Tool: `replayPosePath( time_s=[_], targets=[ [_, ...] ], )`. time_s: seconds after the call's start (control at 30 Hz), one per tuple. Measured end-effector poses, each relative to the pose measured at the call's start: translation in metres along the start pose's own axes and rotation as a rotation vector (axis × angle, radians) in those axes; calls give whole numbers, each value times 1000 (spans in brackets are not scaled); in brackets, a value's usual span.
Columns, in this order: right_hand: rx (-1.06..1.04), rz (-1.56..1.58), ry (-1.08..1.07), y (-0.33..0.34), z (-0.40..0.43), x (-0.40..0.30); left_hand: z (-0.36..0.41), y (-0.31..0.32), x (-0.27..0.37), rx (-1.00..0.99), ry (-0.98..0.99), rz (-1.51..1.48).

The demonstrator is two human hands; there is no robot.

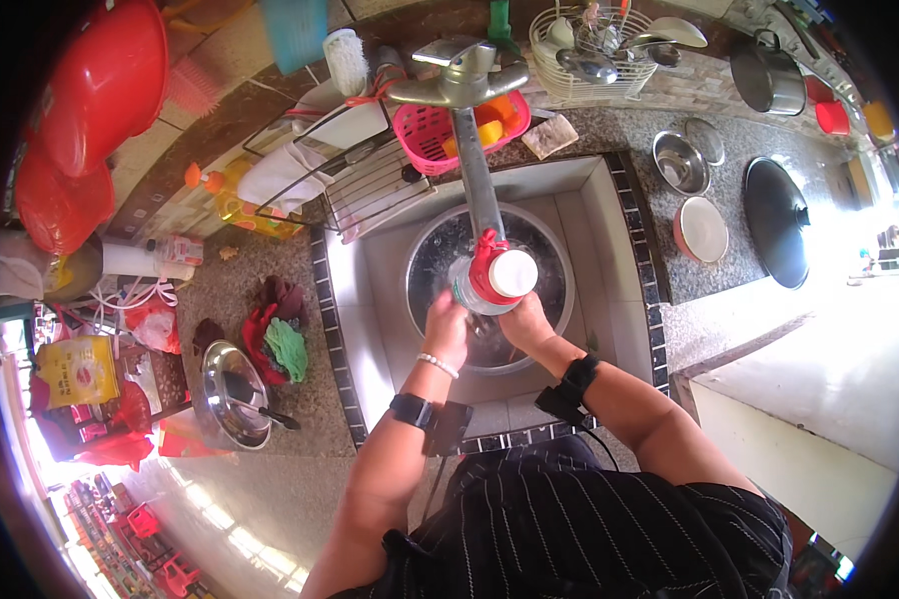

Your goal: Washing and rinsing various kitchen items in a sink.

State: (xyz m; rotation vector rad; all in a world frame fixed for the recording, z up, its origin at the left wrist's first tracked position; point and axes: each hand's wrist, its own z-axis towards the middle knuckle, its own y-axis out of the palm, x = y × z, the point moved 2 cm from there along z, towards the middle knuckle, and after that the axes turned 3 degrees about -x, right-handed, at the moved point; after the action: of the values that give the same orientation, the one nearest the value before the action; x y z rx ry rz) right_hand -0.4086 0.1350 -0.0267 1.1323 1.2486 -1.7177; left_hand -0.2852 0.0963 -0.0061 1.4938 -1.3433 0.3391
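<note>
A metal faucet (473,165) reaches over the tiled sink (607,247). At its spout end is a clear plastic bottle (470,296) with a white cap (512,273), wrapped with a red cloth tie (485,266). My left hand (447,326) is just left of the bottle and below it. On the other side, my right hand (528,326) is partly under the bottle. Both hands are above a round metal basin (565,299) standing in the sink with water in it. The bottle hides most of my fingers, so what they hold cannot be made out.
A pink basket (427,138) and a wire dish rack (374,187) stand behind the sink. Left on the counter are cloths (285,348) and a steel bowl (228,374) with a dark-handled utensil. Bowls (700,228) and a dark lid (775,221) sit to the right.
</note>
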Motion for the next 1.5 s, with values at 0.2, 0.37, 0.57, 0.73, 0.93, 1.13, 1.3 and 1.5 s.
replayPosePath(
  time_s=[0.2,0.37,0.57,0.73,0.93,1.13,1.3,1.5],
  targets=[
    [-408,579,830,-25,35,-1,-11,16,15,-198,-27,273],
    [-182,1128,975,-8,14,25,5,12,20,-26,-115,-425],
    [129,42,351,26,-13,33,10,30,10,189,-31,-459],
    [-276,-507,101,-4,13,-10,3,18,6,-43,-135,-165],
    [-544,668,857,-33,41,1,-13,14,24,-237,-269,-75],
    [-462,1164,925,-25,20,-1,0,-15,16,-38,-275,-408],
    [-202,1530,930,5,7,11,-1,25,34,14,-184,-446],
    [236,1475,1063,27,0,55,-1,20,-21,-112,107,687]
  ],
)
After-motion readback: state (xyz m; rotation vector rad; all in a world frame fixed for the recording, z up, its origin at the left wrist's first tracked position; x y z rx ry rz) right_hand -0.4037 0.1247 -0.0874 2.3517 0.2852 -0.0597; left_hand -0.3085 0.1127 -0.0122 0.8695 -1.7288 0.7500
